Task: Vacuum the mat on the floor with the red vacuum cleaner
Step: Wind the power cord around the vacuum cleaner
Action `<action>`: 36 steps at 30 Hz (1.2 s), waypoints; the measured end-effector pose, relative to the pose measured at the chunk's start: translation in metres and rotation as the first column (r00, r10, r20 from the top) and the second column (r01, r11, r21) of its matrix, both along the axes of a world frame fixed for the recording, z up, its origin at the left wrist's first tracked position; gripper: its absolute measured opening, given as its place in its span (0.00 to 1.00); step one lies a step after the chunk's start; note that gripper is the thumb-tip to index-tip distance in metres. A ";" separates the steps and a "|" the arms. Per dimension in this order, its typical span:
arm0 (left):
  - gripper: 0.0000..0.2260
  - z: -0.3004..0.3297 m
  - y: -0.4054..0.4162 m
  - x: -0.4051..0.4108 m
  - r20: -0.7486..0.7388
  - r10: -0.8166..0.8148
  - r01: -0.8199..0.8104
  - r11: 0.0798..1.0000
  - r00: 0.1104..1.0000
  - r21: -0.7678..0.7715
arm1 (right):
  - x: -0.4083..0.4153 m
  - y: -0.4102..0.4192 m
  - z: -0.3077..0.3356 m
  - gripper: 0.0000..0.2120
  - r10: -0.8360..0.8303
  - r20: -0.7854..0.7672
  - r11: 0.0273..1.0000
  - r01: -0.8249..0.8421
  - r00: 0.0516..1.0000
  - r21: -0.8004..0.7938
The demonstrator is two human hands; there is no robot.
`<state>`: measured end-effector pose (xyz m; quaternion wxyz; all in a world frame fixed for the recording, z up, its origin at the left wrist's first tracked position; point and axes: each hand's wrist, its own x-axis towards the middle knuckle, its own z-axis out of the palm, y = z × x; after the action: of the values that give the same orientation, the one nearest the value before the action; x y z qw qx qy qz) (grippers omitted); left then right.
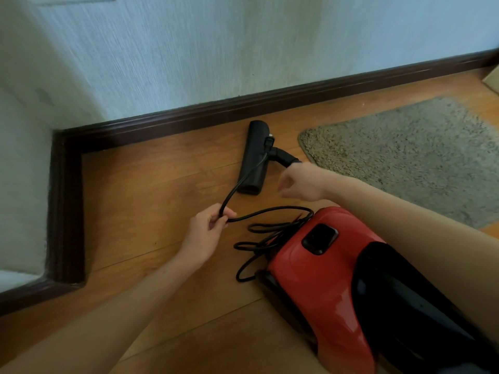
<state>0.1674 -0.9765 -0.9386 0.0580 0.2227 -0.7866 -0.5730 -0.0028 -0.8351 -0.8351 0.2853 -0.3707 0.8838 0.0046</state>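
Cord pinched by left hand, centre frame; right hand curled, nothing held. Vacuum unplugged; mat, right, not yet vacuumed.

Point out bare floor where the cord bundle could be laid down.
Free: the wood floor between the dark baseboard corner and the left hand, and the strip below that forearm. Crowded: around the red vacuum cleaner, where the cord loops lie, and by the floor nozzle beside the mat.
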 end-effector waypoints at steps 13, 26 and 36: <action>0.09 0.021 -0.003 0.005 0.016 -0.153 0.150 0.937 0.988 -0.314 | 0.008 -0.003 0.005 0.16 0.453 -0.425 0.846 -0.528 0.783 -0.071; 0.20 0.017 0.024 0.008 0.065 -0.434 0.409 0.776 0.899 -0.480 | 0.002 0.023 0.002 0.10 0.415 -0.375 0.870 -0.483 0.829 -0.103; 0.22 0.009 0.037 0.004 0.197 -0.526 0.561 0.755 0.827 -0.340 | -0.002 0.035 -0.011 0.07 0.485 -0.186 0.866 -0.499 0.855 -0.034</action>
<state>0.1710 -0.9392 -0.9299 -0.1038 -0.0059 -0.9153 -0.3892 -0.0046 -0.7999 -0.8465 0.1824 -0.5936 0.7803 0.0734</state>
